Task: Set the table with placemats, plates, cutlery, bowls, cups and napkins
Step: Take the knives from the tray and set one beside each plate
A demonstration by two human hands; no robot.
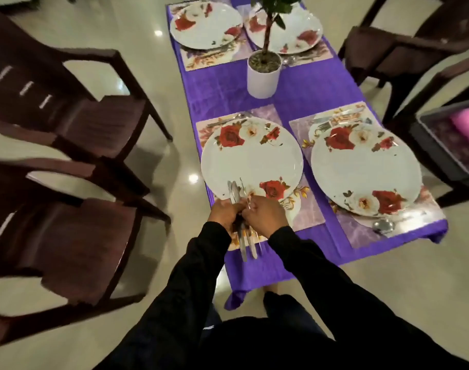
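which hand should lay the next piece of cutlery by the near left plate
Right. The left hand grips the cutlery bundle, while the right hand pinches a single piece and hovers at the near rim of the plate.

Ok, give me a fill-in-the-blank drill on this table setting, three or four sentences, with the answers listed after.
1. The tablecloth is ____ in colour.
2. ____ flowered plates, such as the nearest plate, sit on placemats.
3. The left hand and right hand together hold a bundle of ____ over the near table edge.
4. The white pot in the middle of the table holds a ____.

Answers: purple; four; cutlery; plant
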